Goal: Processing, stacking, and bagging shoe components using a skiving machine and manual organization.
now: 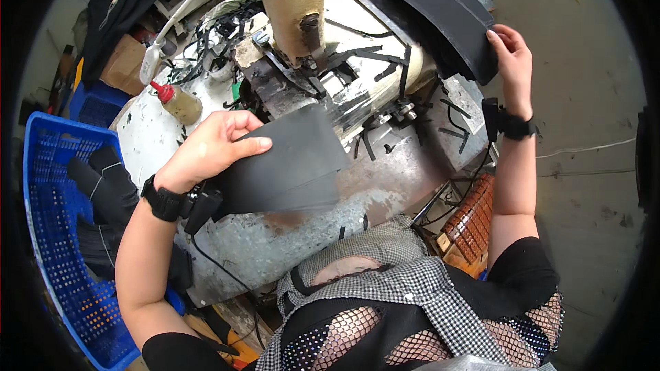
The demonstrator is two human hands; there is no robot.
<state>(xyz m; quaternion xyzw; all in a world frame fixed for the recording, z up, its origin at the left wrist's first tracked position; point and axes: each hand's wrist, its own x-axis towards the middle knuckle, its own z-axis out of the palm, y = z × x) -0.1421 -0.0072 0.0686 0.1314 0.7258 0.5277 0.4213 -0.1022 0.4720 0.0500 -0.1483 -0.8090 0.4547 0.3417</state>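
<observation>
Crate (48,233): blue, at far left beside the worktop; dark folded pieces lie in it.
Bottle (177,102): small, red-capped, tilted on the worktop near the crate side.
Left hand (210,145): grip clenched on a dark sheet, thumb on top and fingers curled over its upper left edge; a black strap sits on the wrist.
Sheet (289,161): flat, dark grey, roughly rectangular, held above the worktop just in front of the machine.
Worktop (275,247): worn, rusty metal, littered with thin black offcuts.
Machine (295,7): heavy beige head standing at the middle of the worktop, with black trimmings lying all about its base.
Stack (440,7): curved dark pieces piled at the worktop's upper right, reaching out over its edge.
Right hand (512,58): grip pinched on the near end of the stack's top piece, fingers over its edge; a black strap on this wrist too.
Progress: judging by the offcuts, a good deal of cutting looks done; one sheet is in hand at the machine, and the stack on the right appears not yet worked through.
</observation>
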